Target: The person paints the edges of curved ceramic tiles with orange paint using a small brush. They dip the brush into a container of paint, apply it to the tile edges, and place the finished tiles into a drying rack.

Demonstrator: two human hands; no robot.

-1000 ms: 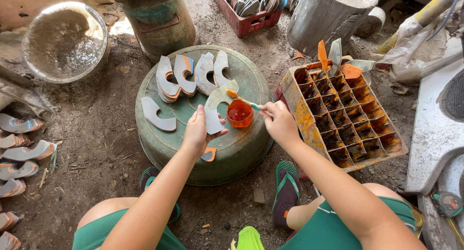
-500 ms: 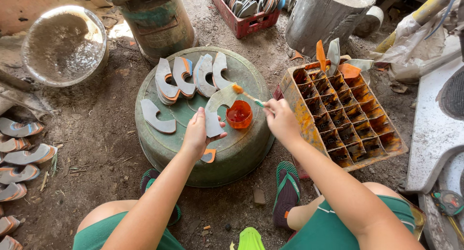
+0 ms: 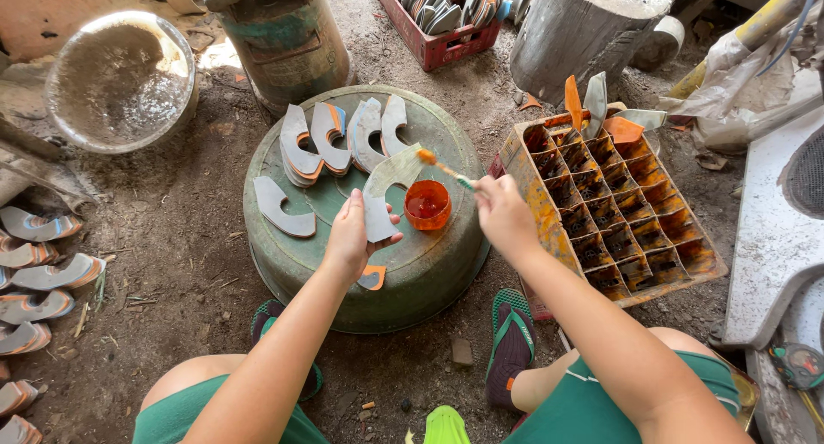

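- Under your left hand (image 3: 350,238), pinched between thumb and fingers, lies the lower end of a grey curved shoe-sole piece (image 3: 386,187); it rests flat on the upturned green basin (image 3: 429,272), arching up and away from your grip.
- Your right hand (image 3: 506,217) is clenched round the thin handle of a small brush (image 3: 445,168), whose orange-loaded tip sits at the upper end of that same piece.
- Between your 2 hands, just beside the held piece, stands the small orange glue cup (image 3: 427,205).
- The step in hand looks like coating: the brush has just reached the piece's far end.
- The next move likely calls for a steady pull of the brush along the curve toward your left grip, keeping that hand pressed down so the piece does not slide.
- Beyond your left hand, coated and bare pieces (image 3: 326,139) lie stacked; 1 more (image 3: 283,208) lies alone to the left.
- Past your right hand sits the stained compartment crate (image 3: 627,212).
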